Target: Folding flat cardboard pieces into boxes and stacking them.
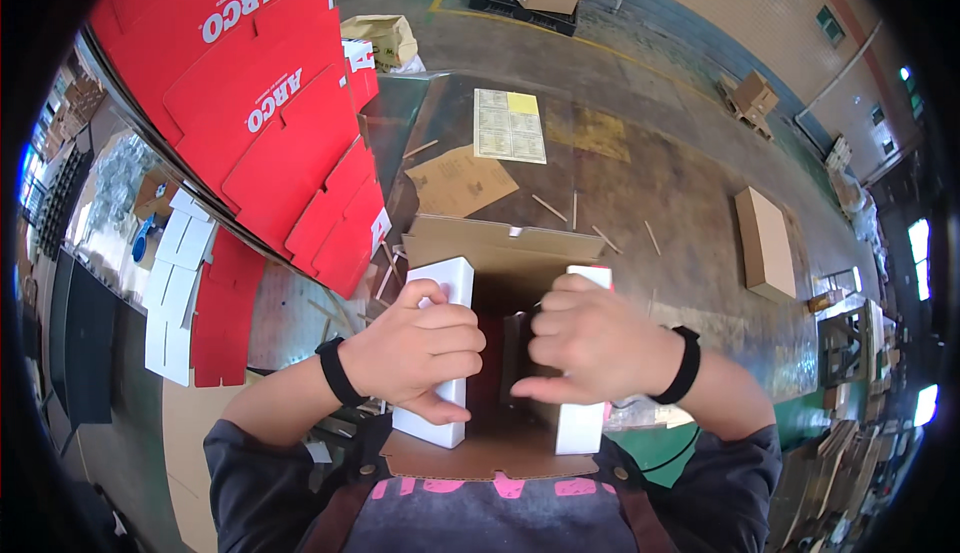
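At the near table edge, open brown carton (500, 253), flaps spread; inside stand two white foam blocks, left white block (445, 353) and right white block (583, 423), dark gap between them. Left hand (415, 348) clamped round left block, fingers curled over it. Right hand (590, 343) closed loosely on top of right block, thumb pointing inward. Red flat box blanks (270, 103) stacked at left on table (600, 183); printed sheet (510, 125) lies beyond the carton.
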Tool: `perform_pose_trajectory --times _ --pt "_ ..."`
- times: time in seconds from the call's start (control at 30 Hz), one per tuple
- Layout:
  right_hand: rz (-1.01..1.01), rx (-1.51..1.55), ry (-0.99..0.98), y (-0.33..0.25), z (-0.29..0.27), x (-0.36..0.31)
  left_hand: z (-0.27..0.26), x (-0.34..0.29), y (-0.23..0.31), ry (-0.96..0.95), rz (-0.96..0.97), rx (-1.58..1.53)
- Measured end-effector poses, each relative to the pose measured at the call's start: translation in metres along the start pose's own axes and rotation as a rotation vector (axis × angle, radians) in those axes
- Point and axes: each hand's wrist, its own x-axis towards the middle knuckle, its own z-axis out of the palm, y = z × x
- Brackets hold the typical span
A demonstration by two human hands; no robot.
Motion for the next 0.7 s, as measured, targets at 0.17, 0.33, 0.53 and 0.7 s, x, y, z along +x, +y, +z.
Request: perform_pose_trajectory --times 0.17,0.33,0.53,0.7 --pt "-0.190 0.234 0.701 0.008 0.045 -0.015 0.002 -0.004 0.000 -0.022 -0.059 -0.016" --pt "-0.091 0.179 0.414 -0.006 0.066 -0.002 0.016 0.006 0.013 0.150 -0.127 -0.098" --pt "0.286 0.254 0.617 -0.013 0.053 -0.009 0.020 0.008 0.045 -0.181 -0.277 0.075" --pt "0.449 -0.162 0.418 0.010 -0.049 0.037 0.027 0.007 0.039 -0.346 -0.259 0.111"
